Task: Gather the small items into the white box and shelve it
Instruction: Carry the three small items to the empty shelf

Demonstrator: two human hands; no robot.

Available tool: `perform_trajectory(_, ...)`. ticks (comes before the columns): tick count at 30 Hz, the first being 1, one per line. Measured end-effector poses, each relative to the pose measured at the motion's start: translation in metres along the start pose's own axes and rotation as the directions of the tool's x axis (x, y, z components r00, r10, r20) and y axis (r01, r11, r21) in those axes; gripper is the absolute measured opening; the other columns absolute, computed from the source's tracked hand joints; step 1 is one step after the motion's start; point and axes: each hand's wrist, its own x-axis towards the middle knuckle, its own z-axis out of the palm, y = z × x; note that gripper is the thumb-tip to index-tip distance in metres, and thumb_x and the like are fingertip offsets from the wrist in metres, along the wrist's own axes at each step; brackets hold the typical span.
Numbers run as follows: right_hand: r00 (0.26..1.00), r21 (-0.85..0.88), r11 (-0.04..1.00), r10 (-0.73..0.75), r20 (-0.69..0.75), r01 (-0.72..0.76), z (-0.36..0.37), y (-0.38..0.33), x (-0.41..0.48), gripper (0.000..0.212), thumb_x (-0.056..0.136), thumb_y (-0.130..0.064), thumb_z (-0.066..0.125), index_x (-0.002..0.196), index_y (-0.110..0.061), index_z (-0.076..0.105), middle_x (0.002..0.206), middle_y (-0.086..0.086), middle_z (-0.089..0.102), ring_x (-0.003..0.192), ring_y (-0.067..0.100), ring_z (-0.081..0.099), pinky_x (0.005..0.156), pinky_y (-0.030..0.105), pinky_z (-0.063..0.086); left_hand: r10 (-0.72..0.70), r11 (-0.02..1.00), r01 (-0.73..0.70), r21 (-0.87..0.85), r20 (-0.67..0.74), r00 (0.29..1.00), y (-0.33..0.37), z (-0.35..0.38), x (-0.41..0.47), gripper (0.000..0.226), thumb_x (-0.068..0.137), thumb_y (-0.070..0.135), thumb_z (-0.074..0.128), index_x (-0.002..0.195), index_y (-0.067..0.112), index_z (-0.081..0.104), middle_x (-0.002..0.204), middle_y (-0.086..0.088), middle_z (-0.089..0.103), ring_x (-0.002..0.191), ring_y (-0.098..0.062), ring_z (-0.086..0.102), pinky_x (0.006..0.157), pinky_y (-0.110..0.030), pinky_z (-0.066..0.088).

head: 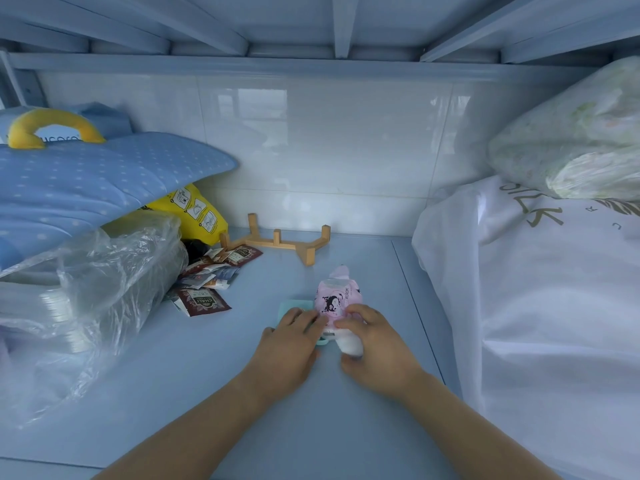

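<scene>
A pink packet [337,296] printed with a black cartoon figure lies in the middle of the blue shelf [270,403]. My right hand [375,344] grips its near end, with a white piece showing under the fingers. My left hand [287,344] rests flat on a small teal item [289,304] just left of the packet, its fingertips touching the packet. Several tea sachets [207,282] lie scattered to the left. No white box is in view.
A wooden rack [277,242] stands against the tiled back wall. Left are a clear plastic bag of stacked lids [79,289], a yellow bag [194,209] and a blue dotted quilt [93,178]. Right are white bagged bedding [554,306] and a pale pillow bundle [571,140].
</scene>
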Motion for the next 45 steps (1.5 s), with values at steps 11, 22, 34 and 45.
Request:
perform_trajectory(11,0.996,-0.016,1.0,0.015,-0.092,-0.017,0.0,-0.009,-0.008,0.037,0.069,-0.013,0.074,0.104,-0.022,0.068,0.13,0.012,0.048,0.113,0.034,0.046,0.089,0.03,0.038,-0.057,0.998,0.057,-0.006,0.004,0.998,0.006,0.01,-0.001,0.053,0.096,0.033,0.037,0.143,0.033,0.015,0.147,0.004,0.023,0.138,-0.016,0.011,0.09,-0.043,0.047)
perform_trajectory(22,0.989,-0.057,0.992,0.111,-0.092,-0.117,0.005,-0.013,-0.009,0.036,0.076,-0.012,0.062,0.107,-0.031,0.065,0.131,0.004,0.049,0.101,0.031,0.054,0.079,0.033,0.047,-0.169,0.984,0.171,-0.048,0.038,0.985,0.015,0.001,-0.001,0.05,0.094,0.031,0.037,0.14,0.042,0.021,0.149,0.004,0.021,0.139,-0.024,0.011,0.084,-0.04,0.051)
perform_trajectory(34,0.981,-0.19,0.963,0.195,0.007,-0.19,0.003,-0.014,-0.015,0.044,0.09,-0.02,0.046,0.128,-0.042,0.043,0.153,-0.011,0.017,0.123,0.018,0.039,0.086,0.028,0.045,-0.231,0.969,0.228,-0.098,-0.021,0.973,0.028,0.001,-0.004,0.044,0.094,0.033,0.035,0.136,0.045,0.028,0.147,0.022,0.027,0.14,-0.015,0.017,0.087,-0.032,0.05)
perform_trajectory(45,0.991,-0.123,0.983,0.135,0.007,-0.133,-0.006,-0.011,-0.031,0.054,0.084,-0.008,0.042,0.124,-0.045,0.044,0.15,-0.007,0.017,0.119,0.02,0.036,0.085,0.028,0.046,-0.385,0.909,0.364,-0.205,-0.073,0.92,0.055,0.004,-0.008,0.04,0.09,0.035,0.044,0.127,0.047,0.041,0.14,0.02,0.037,0.136,-0.015,0.019,0.084,-0.033,0.051)
